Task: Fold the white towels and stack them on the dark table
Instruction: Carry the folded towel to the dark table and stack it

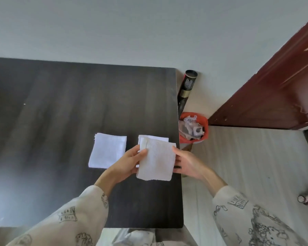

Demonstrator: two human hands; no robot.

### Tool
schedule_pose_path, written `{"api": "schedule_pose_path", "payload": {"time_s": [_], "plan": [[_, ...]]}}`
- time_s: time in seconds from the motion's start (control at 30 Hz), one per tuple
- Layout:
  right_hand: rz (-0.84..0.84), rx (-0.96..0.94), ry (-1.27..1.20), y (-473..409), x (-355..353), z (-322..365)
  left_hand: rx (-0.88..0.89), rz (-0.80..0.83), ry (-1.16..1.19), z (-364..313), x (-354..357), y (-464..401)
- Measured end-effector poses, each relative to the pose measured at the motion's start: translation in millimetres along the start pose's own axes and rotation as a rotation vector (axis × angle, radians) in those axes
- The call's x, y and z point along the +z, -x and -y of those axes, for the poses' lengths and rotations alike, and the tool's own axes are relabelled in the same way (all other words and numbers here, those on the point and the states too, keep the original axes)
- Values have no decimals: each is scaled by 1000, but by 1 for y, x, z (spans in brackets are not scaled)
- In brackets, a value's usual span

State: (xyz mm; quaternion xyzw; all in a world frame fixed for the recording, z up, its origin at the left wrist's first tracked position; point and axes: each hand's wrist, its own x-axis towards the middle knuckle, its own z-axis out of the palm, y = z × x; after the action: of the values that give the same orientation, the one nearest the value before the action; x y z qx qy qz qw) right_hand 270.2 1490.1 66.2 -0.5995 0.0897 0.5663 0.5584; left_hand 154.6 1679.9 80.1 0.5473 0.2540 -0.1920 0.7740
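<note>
White folded towel (156, 159) held between both hands above the dark table's (60, 112) right edge — left hand (127, 163) and right hand (188, 162) each pinch a side. Beneath lies another towel (154, 137) (mostly hidden); a third (107, 153) rests just left.

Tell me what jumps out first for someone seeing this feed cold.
Both hands, left hand and right hand, hold a folded white towel above the dark table near its right edge. Another folded towel lies flat to its left, and a red bin of scraps stands beside the table.
</note>
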Motion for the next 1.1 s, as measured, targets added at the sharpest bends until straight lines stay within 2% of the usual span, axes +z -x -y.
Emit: {"api": "schedule_pose_path", "payload": {"time_s": [0.17,0.47,0.77,1.1], "plan": [[-186,-30,175,-25,0,9,-47,-148,-87,7,-13,-29],[-329,-101,471,-63,4,9,-110,-362,-344,12,-28,-71],[-368,-133,608,-81,-1,6,-74,-446,-557,20,-32,-83],[-410,-131,768,-87,-4,-3,-76,-444,-671,27,-30,-88]]}}
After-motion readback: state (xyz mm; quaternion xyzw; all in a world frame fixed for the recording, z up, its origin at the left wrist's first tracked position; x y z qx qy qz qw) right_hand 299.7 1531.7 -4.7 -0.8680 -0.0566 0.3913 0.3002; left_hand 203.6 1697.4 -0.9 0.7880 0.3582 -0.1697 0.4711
